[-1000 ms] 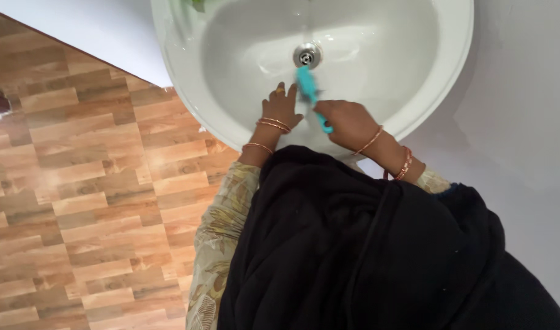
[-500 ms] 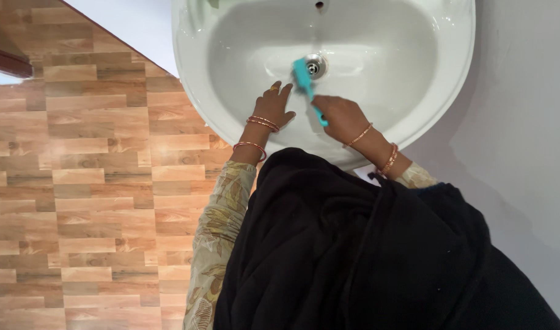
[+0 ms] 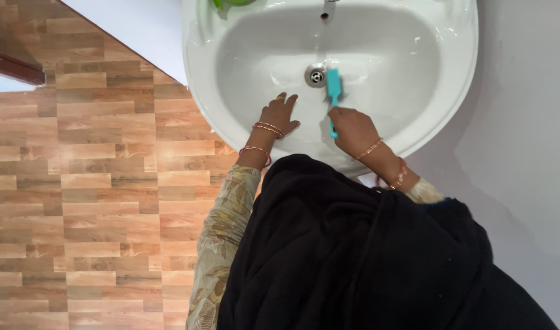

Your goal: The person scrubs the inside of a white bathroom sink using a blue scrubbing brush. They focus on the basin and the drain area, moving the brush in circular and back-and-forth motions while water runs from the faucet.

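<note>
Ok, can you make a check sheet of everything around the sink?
Surface: white sink, looks wet inside; drain in the middle.
Job's things: teal brush, head beside the drain on the basin.
Clutter: green thing on the rim, cut off by the frame.
Grippers: right hand grips the brush handle; left hand rests flat on the basin.
Cables: nothing seen.
Surroundings: wood-look tile floor, grey wall, tap partly seen.

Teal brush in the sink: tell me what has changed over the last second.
The teal brush, in the right hand, moved from the left of the drain to its right. The grip stayed closed on the handle. The left hand stayed flat on the basin wall of the sink.
</note>
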